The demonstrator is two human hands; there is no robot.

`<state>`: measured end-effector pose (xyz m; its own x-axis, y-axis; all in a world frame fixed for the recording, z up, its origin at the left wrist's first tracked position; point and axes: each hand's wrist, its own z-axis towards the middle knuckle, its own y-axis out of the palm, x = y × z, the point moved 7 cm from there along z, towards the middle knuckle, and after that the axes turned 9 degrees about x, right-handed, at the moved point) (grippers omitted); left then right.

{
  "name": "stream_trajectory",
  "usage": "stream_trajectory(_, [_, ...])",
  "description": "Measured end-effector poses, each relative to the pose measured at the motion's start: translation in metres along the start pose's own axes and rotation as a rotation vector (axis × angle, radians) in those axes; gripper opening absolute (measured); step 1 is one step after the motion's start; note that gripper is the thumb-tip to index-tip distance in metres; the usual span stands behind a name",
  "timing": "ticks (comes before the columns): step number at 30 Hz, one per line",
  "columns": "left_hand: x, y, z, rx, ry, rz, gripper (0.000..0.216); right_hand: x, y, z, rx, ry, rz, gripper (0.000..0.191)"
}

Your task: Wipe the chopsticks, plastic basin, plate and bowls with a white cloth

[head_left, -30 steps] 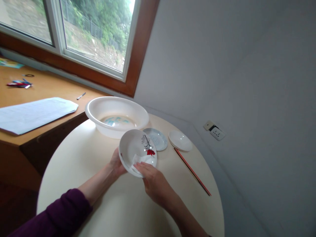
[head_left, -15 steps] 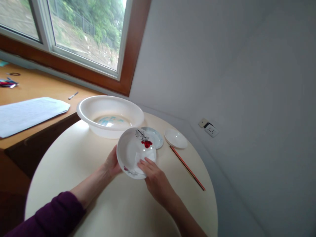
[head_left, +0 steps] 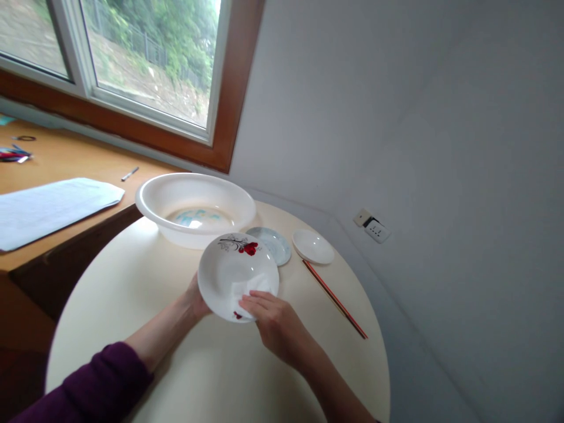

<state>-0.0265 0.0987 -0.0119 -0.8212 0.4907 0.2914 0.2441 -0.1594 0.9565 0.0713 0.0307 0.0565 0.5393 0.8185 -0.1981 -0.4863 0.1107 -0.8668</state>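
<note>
My left hand (head_left: 195, 298) grips the left rim of a white plate (head_left: 229, 270) with a red flower print, holding it tilted above the round table (head_left: 176, 352). Most of that hand is hidden behind the plate. My right hand (head_left: 274, 322) presses a white cloth (head_left: 251, 286) against the plate's lower right inside, fingers closed on the cloth.
A white basin (head_left: 196, 207) with a little water stands at the table's far side. Beside it lie a pale blue saucer (head_left: 274, 244), a small white dish (head_left: 312, 246) and red chopsticks (head_left: 335, 299). A wooden desk (head_left: 66, 164) with papers (head_left: 48, 205) is at the left under a window.
The plate has turned counter-clockwise in my hands: the red flower went from the right side to the top. My right hand with the cloth stayed at the lower right rim.
</note>
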Motion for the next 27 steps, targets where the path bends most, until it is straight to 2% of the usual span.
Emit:
stream_trajectory(4, [-0.016, 0.006, -0.001, 0.004, -0.183, 0.039, 0.051, 0.008, -0.017, -0.006, 0.007, 0.051, 0.077, 0.036])
stream_trajectory(8, [-0.010, 0.017, 0.000, 0.035, -0.057, 0.005, 0.045, 0.011, -0.013, -0.011, 0.090, 0.086, 0.064, 0.036])
stream_trajectory(12, [-0.002, 0.014, 0.003, 0.049, 0.062, -0.066, 0.037, 0.006, 0.004, -0.009, 0.218, 0.180, 0.124, 0.036])
stream_trajectory(17, [-0.002, 0.011, 0.001, -0.063, 0.038, -0.013, 0.039, -0.003, 0.012, -0.006, 0.291, 0.207, 0.253, 0.041])
stream_trajectory(21, [-0.009, 0.024, -0.006, -0.190, -0.039, 0.026, 0.048, -0.005, 0.002, -0.005, 0.219, 0.198, 0.311, 0.040])
stream_trajectory(27, [-0.014, 0.019, -0.001, -0.095, 0.017, 0.088, 0.042, -0.011, -0.006, 0.000, -0.108, 0.422, 0.483, 0.022])
